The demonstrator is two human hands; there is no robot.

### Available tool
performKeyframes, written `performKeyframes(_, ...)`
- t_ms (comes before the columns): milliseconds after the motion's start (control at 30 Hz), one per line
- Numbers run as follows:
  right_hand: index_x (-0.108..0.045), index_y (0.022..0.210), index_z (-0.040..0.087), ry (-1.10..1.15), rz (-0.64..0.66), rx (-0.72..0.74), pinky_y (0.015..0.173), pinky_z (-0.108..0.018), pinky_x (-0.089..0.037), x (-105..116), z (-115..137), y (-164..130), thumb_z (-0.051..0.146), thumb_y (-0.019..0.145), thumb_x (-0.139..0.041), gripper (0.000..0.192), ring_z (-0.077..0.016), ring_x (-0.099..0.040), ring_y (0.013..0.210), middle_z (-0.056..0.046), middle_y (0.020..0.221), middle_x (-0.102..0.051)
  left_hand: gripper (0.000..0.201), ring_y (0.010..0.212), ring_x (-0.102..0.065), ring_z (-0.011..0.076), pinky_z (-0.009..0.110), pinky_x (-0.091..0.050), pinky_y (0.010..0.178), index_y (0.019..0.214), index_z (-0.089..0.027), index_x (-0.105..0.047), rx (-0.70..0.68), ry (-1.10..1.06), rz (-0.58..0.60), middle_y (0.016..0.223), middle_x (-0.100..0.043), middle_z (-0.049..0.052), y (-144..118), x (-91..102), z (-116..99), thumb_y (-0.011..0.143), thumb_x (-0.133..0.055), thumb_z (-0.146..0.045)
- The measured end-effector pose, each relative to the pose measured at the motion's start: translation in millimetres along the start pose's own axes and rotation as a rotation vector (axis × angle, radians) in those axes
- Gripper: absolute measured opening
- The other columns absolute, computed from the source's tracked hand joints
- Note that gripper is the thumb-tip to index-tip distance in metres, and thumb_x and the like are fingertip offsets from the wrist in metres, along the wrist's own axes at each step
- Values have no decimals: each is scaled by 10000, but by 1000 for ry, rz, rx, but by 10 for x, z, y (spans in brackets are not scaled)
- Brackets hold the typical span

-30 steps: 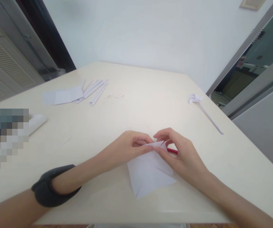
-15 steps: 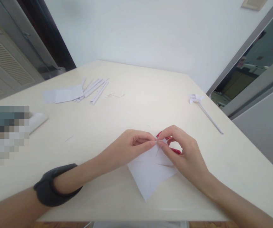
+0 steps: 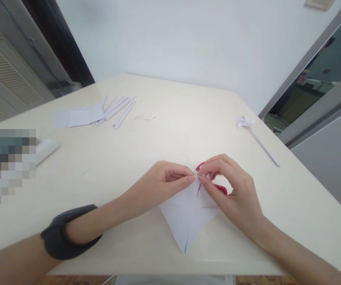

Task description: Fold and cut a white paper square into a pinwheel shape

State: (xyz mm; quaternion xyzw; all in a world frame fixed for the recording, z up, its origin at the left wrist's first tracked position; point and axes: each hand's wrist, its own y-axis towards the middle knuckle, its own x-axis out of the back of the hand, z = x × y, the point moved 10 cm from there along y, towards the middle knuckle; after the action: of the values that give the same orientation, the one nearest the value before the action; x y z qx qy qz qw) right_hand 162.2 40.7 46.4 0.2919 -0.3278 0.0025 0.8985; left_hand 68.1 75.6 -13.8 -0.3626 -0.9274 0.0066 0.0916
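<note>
Near the front of the table, my left hand (image 3: 174, 178) pinches the far corner of a white sheet of paper (image 3: 182, 217) between thumb and fingers. My right hand (image 3: 232, 182) pinches the same corner just to the right, so the fingertips of both hands nearly meet. Slits run inward from the paper's edges, one at the near corner and others by the right hand. Red-handled scissors (image 3: 221, 189) lie partly hidden behind my right hand; only pieces of the handles show. A black band circles my left wrist.
A paper pinwheel on a stick (image 3: 259, 140) lies at the right. Back left are flat white sheets (image 3: 82, 116), several rolled paper sticks (image 3: 119, 109) and small paper scraps (image 3: 143, 117). A white roll-like object (image 3: 48, 150) rests at the left edge, beside a blurred-out patch.
My right hand has shifted slightly right and up, its fingers a little farther from the left ones. The paper's slits gape differently, and the near-corner slit now shows.
</note>
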Motion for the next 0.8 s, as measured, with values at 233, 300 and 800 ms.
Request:
performKeyframes(233,-635,871,155,-27,-33,88,694,-298,-459,14,67,-14,66,810,-596,115,-136,-560,795,-40,888,-596,256,738,-557,125,203,-425,626,836,-156,-679,-23,-12,-1,795,-651,9,-17,-2,-32,881,-482,-312)
performKeyframes(300,-636,883,152,-39,-37,126,711,-300,-463,10,96,-26,47,811,-585,138,-139,-568,822,-44,900,-601,252,722,-546,113,193,-415,616,821,-158,-673,-24,-28,7,774,-639,-3,-17,-13,-36,886,-478,-303)
performKeyframes(800,-684,938,97,-230,-126,411,657,-335,-496,72,362,-122,-23,750,-615,233,-195,-592,818,-118,938,-680,232,742,-565,97,172,-433,646,837,-176,-682,-33,-70,26,812,-661,-11,-23,-28,-69,893,-477,-269)
